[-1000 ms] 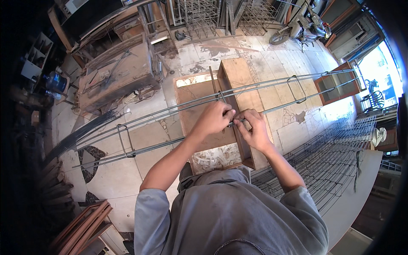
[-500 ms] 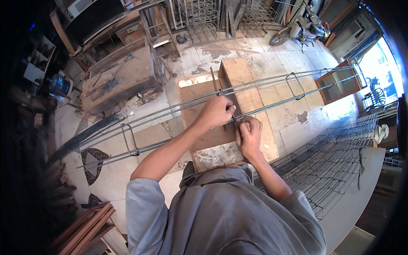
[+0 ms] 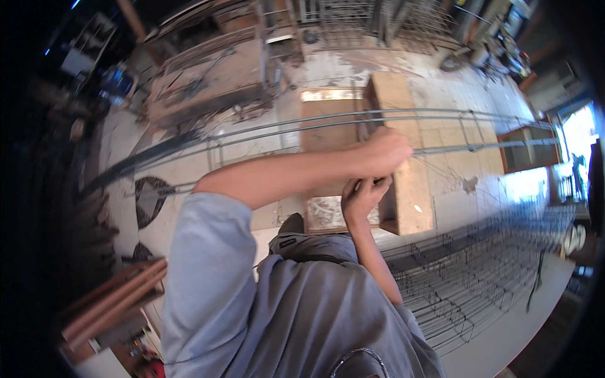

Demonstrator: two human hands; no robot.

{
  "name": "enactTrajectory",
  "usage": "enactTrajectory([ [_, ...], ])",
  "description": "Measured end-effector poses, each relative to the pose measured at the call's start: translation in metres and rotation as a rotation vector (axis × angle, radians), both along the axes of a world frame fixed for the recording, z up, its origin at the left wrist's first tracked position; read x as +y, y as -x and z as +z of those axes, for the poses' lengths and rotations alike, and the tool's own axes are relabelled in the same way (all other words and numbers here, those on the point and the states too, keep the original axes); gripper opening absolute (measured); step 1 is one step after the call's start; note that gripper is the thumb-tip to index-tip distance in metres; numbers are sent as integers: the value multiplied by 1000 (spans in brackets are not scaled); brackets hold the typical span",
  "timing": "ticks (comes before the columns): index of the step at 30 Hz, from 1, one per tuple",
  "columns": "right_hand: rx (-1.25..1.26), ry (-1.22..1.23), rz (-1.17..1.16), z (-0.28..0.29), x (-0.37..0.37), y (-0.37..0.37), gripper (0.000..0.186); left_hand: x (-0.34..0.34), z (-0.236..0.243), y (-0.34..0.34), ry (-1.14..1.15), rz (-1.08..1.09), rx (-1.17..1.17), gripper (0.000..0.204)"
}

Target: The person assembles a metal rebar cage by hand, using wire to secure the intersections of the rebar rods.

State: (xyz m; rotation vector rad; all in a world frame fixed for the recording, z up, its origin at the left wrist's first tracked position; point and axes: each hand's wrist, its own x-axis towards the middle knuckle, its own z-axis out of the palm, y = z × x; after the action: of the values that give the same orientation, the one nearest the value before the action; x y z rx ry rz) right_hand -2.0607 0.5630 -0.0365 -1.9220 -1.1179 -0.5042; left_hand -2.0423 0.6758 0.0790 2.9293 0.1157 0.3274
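Observation:
Long thin steel rods run left to right in front of me, with rectangular wire stirrups around them. My left hand, smeared by motion, is closed at the lower rods and covers part of them. Whatever its fingers hold is hidden. Just below it my right hand is closed with curled fingers. Something small and dark shows between those fingers, too unclear to name. Beneath the rods stands a wooden box-like stand, with its pale top board to the right of my hands.
Finished wire cages lie stacked at the lower right on a pale board. A worn wooden bench stands far left. Reddish wooden frames lean at the lower left. A motorcycle is parked far right.
My left hand has moved right and its forearm now lies more level across the view. My right hand has dropped slightly below the rods. The whole view has shifted and turned.

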Motion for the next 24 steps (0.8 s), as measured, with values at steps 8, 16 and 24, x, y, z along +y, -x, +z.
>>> enactTrajectory([
  [8,585,17,251,-9,2,20,40,-29,-18,19,-251,-77,-110,6],
  [16,462,26,306,8,-44,-7,55,-8,-32,53,154,166,-340,19],
  [24,1015,-168,83,49,-108,-32,47,-7,-42,57,179,157,-318,24],
])
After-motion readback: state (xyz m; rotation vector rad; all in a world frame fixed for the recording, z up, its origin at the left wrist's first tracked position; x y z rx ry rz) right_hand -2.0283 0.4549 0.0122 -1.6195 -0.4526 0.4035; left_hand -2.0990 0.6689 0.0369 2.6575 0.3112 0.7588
